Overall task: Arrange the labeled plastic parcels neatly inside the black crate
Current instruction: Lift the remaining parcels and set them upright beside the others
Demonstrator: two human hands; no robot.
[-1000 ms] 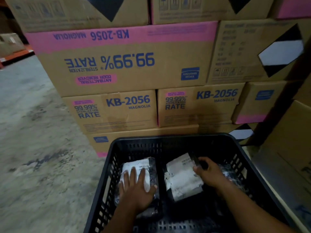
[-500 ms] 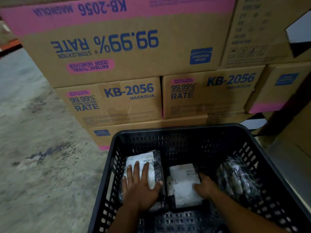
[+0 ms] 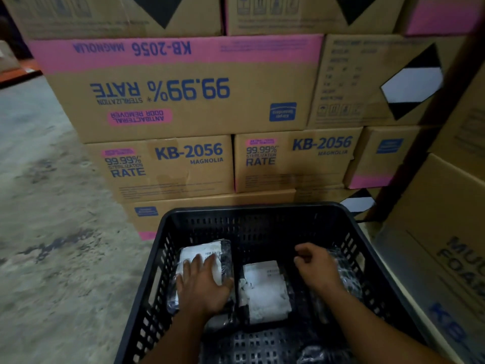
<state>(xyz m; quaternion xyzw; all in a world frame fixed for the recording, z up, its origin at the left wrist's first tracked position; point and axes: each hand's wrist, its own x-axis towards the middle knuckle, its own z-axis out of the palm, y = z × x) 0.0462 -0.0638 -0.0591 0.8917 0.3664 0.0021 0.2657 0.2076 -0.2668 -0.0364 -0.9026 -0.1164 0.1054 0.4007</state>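
I see the black crate (image 3: 262, 214) in front of stacked cardboard boxes (image 3: 183, 101). Three parcels lie on its floor: left parcel (image 3: 210, 252), middle parcel (image 3: 265, 290), right parcel (image 3: 346, 271). My left hand (image 3: 203, 285) stays pressed flat on the left one, gripping nothing. My right hand (image 3: 313, 269) has left the middle parcel (now flat, label up) and hovers half-curled, empty, over the right one, probably next.

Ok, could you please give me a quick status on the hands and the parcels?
Left hand flat on left parcel. Right hand above right parcel, fingers curled, holding nothing. Middle parcel lies free in black crate.
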